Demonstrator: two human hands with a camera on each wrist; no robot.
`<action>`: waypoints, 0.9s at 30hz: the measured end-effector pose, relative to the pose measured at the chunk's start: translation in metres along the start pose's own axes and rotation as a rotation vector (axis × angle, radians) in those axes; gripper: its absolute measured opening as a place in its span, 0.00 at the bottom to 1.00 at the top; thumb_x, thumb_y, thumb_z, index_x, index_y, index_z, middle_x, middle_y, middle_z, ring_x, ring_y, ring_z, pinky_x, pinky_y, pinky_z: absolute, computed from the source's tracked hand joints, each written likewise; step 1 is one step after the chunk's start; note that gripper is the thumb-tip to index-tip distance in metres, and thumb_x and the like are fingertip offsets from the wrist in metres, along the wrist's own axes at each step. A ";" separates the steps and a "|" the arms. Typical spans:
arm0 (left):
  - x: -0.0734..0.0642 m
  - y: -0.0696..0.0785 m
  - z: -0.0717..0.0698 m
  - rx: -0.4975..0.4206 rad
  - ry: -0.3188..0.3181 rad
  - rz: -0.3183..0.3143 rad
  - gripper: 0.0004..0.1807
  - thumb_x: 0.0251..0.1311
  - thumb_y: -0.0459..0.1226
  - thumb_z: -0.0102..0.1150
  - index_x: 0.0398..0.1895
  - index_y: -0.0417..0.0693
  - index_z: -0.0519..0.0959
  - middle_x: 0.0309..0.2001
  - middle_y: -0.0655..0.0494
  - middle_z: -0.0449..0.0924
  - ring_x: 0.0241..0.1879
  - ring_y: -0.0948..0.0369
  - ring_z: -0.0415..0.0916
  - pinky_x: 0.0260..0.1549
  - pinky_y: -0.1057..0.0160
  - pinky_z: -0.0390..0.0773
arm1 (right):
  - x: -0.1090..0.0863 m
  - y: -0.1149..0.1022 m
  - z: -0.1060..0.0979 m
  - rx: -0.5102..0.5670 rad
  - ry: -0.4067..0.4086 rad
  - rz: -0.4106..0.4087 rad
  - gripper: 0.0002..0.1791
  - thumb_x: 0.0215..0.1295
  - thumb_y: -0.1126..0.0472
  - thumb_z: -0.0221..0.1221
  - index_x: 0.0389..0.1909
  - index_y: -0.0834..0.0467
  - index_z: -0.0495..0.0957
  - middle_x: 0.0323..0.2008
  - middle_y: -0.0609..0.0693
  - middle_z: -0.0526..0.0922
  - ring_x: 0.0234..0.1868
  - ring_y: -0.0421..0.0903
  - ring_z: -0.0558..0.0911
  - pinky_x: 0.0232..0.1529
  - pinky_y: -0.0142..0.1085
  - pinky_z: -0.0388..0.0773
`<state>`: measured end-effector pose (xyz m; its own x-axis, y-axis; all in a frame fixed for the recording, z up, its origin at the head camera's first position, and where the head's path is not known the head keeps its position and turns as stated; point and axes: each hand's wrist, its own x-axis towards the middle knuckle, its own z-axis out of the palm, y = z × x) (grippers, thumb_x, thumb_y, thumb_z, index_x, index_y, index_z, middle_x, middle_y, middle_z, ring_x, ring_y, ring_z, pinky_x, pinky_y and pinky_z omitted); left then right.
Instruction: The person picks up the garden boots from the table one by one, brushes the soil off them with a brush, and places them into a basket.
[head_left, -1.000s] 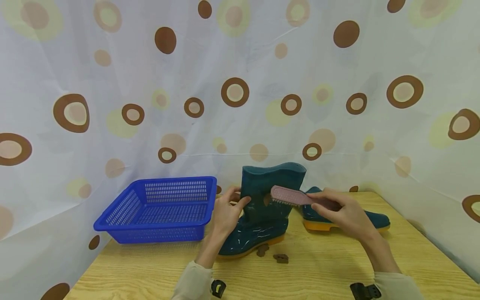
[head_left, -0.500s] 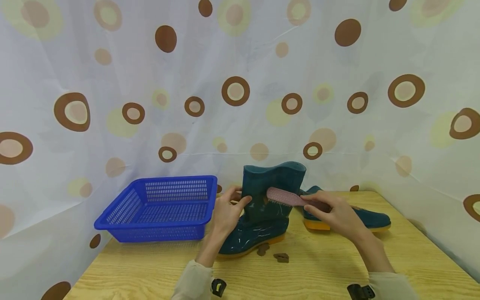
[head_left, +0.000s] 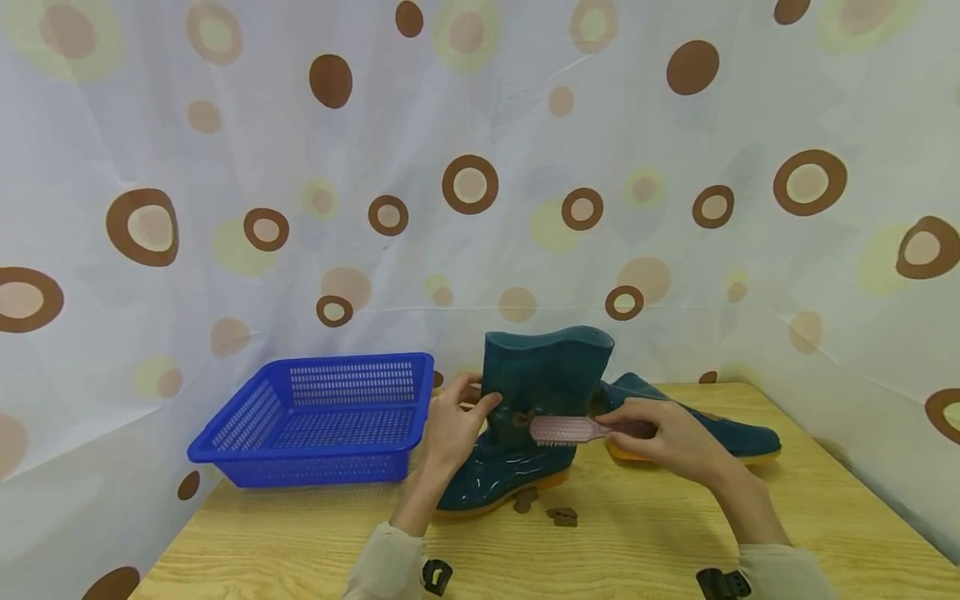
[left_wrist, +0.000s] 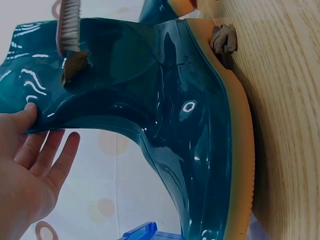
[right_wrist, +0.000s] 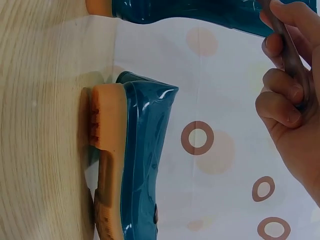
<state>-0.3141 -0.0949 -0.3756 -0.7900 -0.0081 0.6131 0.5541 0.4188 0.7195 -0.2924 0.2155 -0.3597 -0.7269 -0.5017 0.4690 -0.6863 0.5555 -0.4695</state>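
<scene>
- Glossy teal rubber made up the tall boot (head_left: 510, 454) with its yellow-orange sole, which stood upright on the pale wood-grain table (head_left: 622, 542), its toe pointing left.
- A bare left hand (head_left: 453, 417) held the shaft in a narrow pinch at its left edge, thumb on the near face and fingers round behind it.
- The right hand (head_left: 671, 433) had its fingers curled about the handle of a pink, narrow-headed plastic brush (head_left: 566, 430); the bristles were pale. The head lay across the lower shaft, though whether it pressed there I could not tell.
- Just beside the brush's end, a rough brown clump (left_wrist: 74, 67) clung to the boot. Two loose brown lumps (head_left: 562, 517) lay on the table near the sole.
- As a judgement, the boot looked moderately light, with a bendable shaft and a stiffer foot — hardly fragile, but its shiny skin might slip under wet or muddy fingers. The shaft edge was a sound hold, since it kept clear of the clump; a pinch nearer the ankle would probably flex less.
- The brush seemed light and rigid, best taken by the handle — as it was.
- A second teal boot with an orange sole (head_left: 731, 435) rested behind the right hand, and a blue perforated plastic basket (head_left: 307, 452) stood to the left, before a white curtain with brown spots (head_left: 480, 108).
</scene>
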 end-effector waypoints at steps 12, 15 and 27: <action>0.001 0.000 0.002 0.002 0.004 -0.005 0.10 0.63 0.42 0.65 0.46 0.53 0.82 0.33 0.54 0.89 0.36 0.58 0.86 0.41 0.58 0.86 | -0.004 -0.002 -0.005 0.069 0.078 -0.013 0.14 0.68 0.61 0.61 0.53 0.49 0.83 0.42 0.43 0.84 0.39 0.32 0.81 0.39 0.29 0.82; 0.001 -0.001 0.002 0.000 0.005 -0.003 0.10 0.63 0.42 0.65 0.46 0.53 0.82 0.34 0.54 0.89 0.35 0.59 0.86 0.41 0.58 0.86 | -0.004 -0.003 -0.005 0.030 0.125 -0.028 0.14 0.68 0.62 0.61 0.53 0.49 0.83 0.43 0.43 0.84 0.40 0.31 0.81 0.40 0.28 0.81; 0.000 -0.001 0.000 0.003 0.006 0.004 0.11 0.63 0.42 0.65 0.47 0.51 0.82 0.34 0.53 0.89 0.36 0.57 0.87 0.41 0.58 0.86 | -0.003 -0.003 -0.003 0.080 0.263 -0.060 0.17 0.66 0.67 0.62 0.54 0.51 0.83 0.36 0.40 0.81 0.23 0.37 0.72 0.22 0.30 0.71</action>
<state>-0.3150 -0.0951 -0.3765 -0.7863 -0.0120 0.6178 0.5564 0.4211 0.7163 -0.2878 0.2172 -0.3575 -0.6609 -0.3365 0.6709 -0.7350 0.4707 -0.4880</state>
